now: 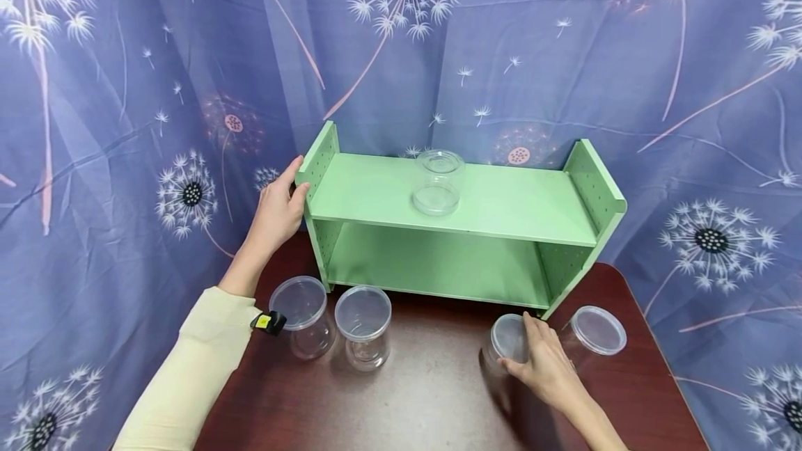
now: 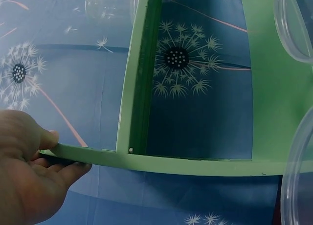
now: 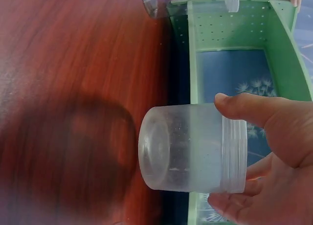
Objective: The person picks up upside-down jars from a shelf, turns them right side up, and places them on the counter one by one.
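A green two-tier shelf (image 1: 401,256) stands on the table. My left hand (image 1: 278,207) grips the top of its left side panel, thumb on one face and fingers on the other in the left wrist view. My right hand (image 1: 546,360) holds a small clear plastic jar (image 3: 186,149) by its lidded end, thumb and fingers on opposite sides. In the right wrist view that jar hangs apart from the tabletop, its shadow beside it. Another clear jar (image 1: 437,183) sits on the upper shelf board.
Two taller clear jars (image 1: 302,315) (image 1: 365,329) stand before the shelf's left end. One more lidded jar (image 1: 598,330) is right of my right hand. Dark red table (image 1: 432,402) lies in front; a blue dandelion-print curtain (image 1: 532,54) hangs behind and at both sides.
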`<action>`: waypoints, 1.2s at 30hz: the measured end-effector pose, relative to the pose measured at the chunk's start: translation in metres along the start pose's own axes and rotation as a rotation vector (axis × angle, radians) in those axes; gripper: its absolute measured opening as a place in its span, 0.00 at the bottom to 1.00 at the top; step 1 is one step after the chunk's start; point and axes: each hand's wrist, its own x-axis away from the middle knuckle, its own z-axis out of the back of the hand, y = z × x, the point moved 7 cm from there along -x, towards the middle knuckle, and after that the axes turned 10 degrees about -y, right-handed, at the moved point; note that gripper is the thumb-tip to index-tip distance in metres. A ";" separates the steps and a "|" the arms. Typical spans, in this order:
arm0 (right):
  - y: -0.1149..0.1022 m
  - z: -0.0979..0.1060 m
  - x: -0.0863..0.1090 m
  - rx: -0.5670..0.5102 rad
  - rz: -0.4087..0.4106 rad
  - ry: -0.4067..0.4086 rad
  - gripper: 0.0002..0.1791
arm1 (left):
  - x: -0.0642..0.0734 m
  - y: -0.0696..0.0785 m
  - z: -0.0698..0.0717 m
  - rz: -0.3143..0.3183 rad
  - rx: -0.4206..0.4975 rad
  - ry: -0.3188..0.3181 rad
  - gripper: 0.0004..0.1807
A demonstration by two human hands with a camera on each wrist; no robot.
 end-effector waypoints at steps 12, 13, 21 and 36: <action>0.009 -0.011 0.000 0.035 -0.004 -0.030 0.54 | 0.000 0.000 -0.001 0.016 0.006 -0.005 0.31; 0.010 -0.011 0.000 0.036 -0.005 -0.034 0.54 | 0.000 0.000 -0.001 0.017 0.006 -0.004 0.31; 0.014 -0.017 0.002 0.048 -0.023 -0.069 0.54 | 0.000 0.000 -0.001 0.007 0.003 0.012 0.31; 0.013 -0.019 0.005 0.033 -0.046 -0.069 0.56 | 0.001 -0.001 0.000 0.015 0.004 0.013 0.31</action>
